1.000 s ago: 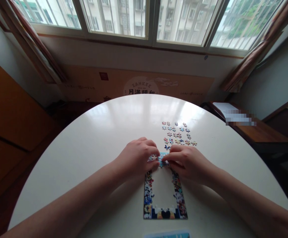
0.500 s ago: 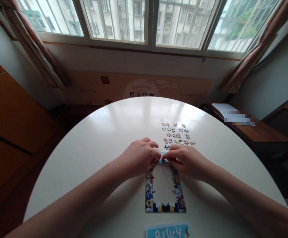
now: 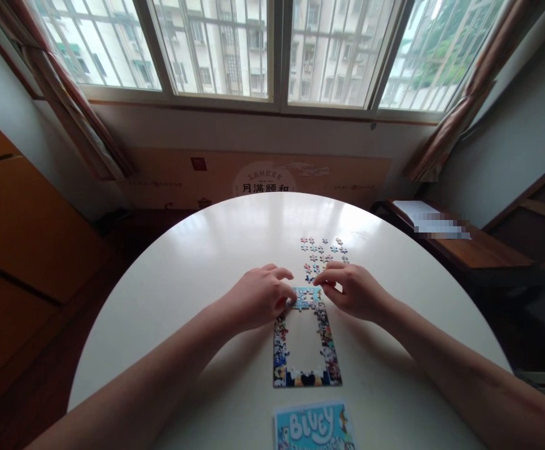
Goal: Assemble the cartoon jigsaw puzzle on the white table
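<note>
Table (image 3: pixel 160 300): stood white under everything.
Puzzle (image 3: pixel 279 359): lay near centre, middle unfilled; card (image 3: pixel 314 422) nearer.
Left hand (image 3: pixel 260 297): bent at its far-left corner; hold unclear.
Right hand (image 3: pixel 359 290): hovered far right, fingertips slightly parted, seemingly holding nothing.
Pieces (image 3: pixel 314 249): lay loose beyond.
Far end: seemed under fitting; next called for a light pinch.

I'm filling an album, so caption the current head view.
Left hand and right hand at the far end of an unfinished jigsaw, loose pieces beyond, on a white table.
</note>
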`<state>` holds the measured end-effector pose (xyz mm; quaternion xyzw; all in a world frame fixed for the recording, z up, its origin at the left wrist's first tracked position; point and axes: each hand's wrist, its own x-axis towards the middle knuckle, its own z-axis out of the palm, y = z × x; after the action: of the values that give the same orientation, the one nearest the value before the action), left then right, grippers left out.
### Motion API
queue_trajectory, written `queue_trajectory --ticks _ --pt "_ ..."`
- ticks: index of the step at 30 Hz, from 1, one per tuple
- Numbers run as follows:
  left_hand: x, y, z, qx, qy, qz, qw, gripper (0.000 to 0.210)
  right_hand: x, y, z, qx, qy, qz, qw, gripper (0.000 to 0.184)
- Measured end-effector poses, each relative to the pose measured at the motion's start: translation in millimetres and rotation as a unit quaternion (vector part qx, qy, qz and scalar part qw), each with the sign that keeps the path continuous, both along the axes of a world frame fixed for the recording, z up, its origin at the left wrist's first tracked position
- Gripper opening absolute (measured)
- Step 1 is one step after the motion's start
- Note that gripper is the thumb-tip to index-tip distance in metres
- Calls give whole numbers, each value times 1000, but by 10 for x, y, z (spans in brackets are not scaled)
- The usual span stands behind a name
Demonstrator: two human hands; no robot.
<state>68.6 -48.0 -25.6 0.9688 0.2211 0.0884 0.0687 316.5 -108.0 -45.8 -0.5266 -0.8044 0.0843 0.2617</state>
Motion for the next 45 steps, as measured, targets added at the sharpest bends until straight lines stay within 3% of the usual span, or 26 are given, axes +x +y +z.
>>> queue_trajectory --ticks 6,14,27,37,45 --pt "0 8 47 -38 -41 28 998 26 2 -16 4 -1 7 23 1000 28" --pt "-12 65 -27 -17 -54 65 996 29 -62 -34 27 -13 -39 79 996 29" --pt "-5 108 -71 -13 -56 56 997 33 -55 -21 -4 -22 -54 96 994 26" --pt "-8 117 -101 -9 -69 62 996 33 -65 -23 2 -35 -60 79 994 25" --pt "49 71 -119 -38 -101 36 993 20 -76 -14 -44 -15 -37 33 999 19"
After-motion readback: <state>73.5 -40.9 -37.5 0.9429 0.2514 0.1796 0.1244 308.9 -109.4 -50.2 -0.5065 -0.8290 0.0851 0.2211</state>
